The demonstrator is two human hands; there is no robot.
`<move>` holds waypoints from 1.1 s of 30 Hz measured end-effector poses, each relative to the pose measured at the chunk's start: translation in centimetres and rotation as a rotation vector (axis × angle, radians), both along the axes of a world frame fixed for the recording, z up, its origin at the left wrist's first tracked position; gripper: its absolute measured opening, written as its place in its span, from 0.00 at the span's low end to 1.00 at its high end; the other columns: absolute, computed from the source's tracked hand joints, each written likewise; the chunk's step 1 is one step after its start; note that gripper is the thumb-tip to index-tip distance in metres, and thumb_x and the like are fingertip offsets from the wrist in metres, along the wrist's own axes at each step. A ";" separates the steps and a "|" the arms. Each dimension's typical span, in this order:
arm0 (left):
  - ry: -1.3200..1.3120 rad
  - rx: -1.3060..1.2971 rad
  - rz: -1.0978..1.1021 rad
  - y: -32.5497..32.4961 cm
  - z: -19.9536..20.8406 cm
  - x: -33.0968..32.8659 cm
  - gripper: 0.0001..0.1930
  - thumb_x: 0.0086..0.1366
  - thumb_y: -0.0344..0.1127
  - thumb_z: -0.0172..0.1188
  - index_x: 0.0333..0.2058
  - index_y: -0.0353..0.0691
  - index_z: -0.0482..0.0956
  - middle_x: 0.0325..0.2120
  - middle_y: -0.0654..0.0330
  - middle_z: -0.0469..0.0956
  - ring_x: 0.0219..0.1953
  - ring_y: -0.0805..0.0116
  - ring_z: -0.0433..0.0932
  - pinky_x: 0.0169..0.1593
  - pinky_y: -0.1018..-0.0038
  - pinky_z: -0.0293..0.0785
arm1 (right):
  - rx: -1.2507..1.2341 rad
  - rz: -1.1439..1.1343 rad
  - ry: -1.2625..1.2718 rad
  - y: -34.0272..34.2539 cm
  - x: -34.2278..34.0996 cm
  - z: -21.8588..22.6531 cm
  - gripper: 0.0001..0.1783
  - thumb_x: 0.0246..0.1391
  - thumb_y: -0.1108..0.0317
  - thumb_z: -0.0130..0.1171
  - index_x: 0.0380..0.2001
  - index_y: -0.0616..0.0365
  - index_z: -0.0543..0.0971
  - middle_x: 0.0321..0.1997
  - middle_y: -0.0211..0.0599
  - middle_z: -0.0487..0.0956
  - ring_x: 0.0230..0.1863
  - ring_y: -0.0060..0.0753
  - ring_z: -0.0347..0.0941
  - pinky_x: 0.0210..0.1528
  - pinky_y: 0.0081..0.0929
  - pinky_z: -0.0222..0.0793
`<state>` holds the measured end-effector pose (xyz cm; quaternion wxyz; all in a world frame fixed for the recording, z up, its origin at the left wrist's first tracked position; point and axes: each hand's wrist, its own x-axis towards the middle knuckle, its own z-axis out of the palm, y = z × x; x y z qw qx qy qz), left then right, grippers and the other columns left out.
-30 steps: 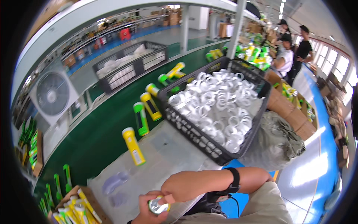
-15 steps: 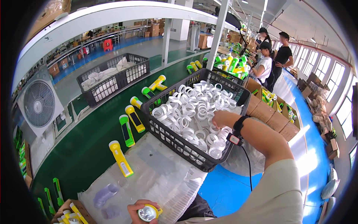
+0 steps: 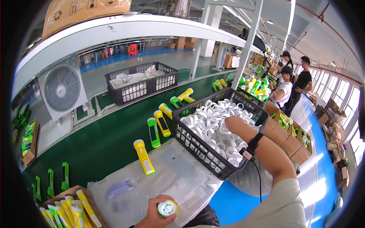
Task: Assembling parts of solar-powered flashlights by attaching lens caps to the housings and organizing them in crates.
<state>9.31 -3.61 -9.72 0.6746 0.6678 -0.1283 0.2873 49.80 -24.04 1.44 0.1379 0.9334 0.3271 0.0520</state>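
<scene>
My left hand [image 3: 155, 217] is closed round a yellow flashlight [image 3: 167, 208], its round silver lamp end facing up, low over the plastic-covered work surface. Reaching forward, my right hand [image 3: 235, 125] is down among white plastic rings [image 3: 211, 121] heaped in a black crate [image 3: 197, 151]. Its fingers are hidden behind the hand and the rings, so whether they grip one does not show. A strap with a small cabled device [image 3: 248, 154] is on my right wrist. Clear round lenses [image 3: 121, 188], in a leaning stack, lie left of the flashlight.
On the green belt [image 3: 110, 152] stand several yellow and green flashlights [image 3: 143, 156]. A carton of flashlights [image 3: 81, 192] sits at lower left. Beyond the belt are another black crate [image 3: 142, 93] and a fan [image 3: 62, 91]. Several people [image 3: 291, 85] stand at far right beside cartons [image 3: 283, 136].
The view has swung left, so the scene sits farther right. My right hand is still in the ring crate, now turned with fingers lower. The left hand keeps the flashlight, turned slightly.
</scene>
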 end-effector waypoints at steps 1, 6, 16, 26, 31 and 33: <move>0.001 -0.020 -0.060 0.4 -0.6 -0.1 0.29 0.54 0.37 0.64 0.47 0.41 0.54 0.41 0.47 0.68 0.41 0.60 0.72 0.46 0.66 0.69 | 0.131 0.131 0.085 1.9 -2.0 1.5 0.11 0.47 0.68 0.53 0.34 0.58 0.79 0.35 0.44 0.80 0.38 0.45 0.77 0.39 0.38 0.73; 0.020 -0.017 -0.138 1.3 0.0 -0.3 0.29 0.53 0.30 0.63 0.47 0.42 0.54 0.42 0.46 0.67 0.43 0.59 0.73 0.46 0.67 0.70 | 0.141 0.624 0.384 9.2 -18.3 -0.7 0.19 0.54 0.63 0.47 0.50 0.44 0.73 0.42 0.41 0.74 0.40 0.41 0.74 0.37 0.37 0.71; -0.005 -0.058 -0.085 0.7 -1.1 -1.2 0.31 0.52 0.35 0.67 0.48 0.43 0.55 0.42 0.46 0.67 0.42 0.57 0.74 0.45 0.66 0.73 | 0.309 0.519 0.738 10.2 -21.7 -10.9 0.29 0.48 0.63 0.56 0.56 0.49 0.65 0.50 0.48 0.65 0.46 0.53 0.69 0.44 0.44 0.68; 0.104 -0.024 -0.062 0.4 -1.9 -0.2 0.38 0.45 0.38 0.74 0.51 0.41 0.59 0.43 0.50 0.70 0.43 0.59 0.74 0.47 0.67 0.70 | 0.516 0.572 0.867 7.3 -22.9 -2.0 0.33 0.37 0.66 0.69 0.51 0.53 0.70 0.39 0.43 0.69 0.39 0.44 0.67 0.42 0.30 0.66; 0.297 0.074 0.012 0.2 0.8 -1.0 0.32 0.45 0.39 0.72 0.47 0.37 0.66 0.39 0.52 0.74 0.41 0.56 0.76 0.45 0.69 0.72 | 0.424 0.923 0.846 8.1 -26.8 4.1 0.34 0.38 0.62 0.68 0.51 0.57 0.69 0.33 0.40 0.65 0.34 0.43 0.65 0.37 0.32 0.64; 0.376 0.132 -0.044 0.4 0.8 -0.5 0.32 0.45 0.39 0.72 0.47 0.37 0.67 0.39 0.52 0.74 0.41 0.55 0.76 0.44 0.68 0.71 | 0.275 1.030 0.796 8.4 -27.6 4.2 0.34 0.40 0.62 0.66 0.52 0.59 0.67 0.32 0.38 0.64 0.33 0.41 0.63 0.38 0.31 0.63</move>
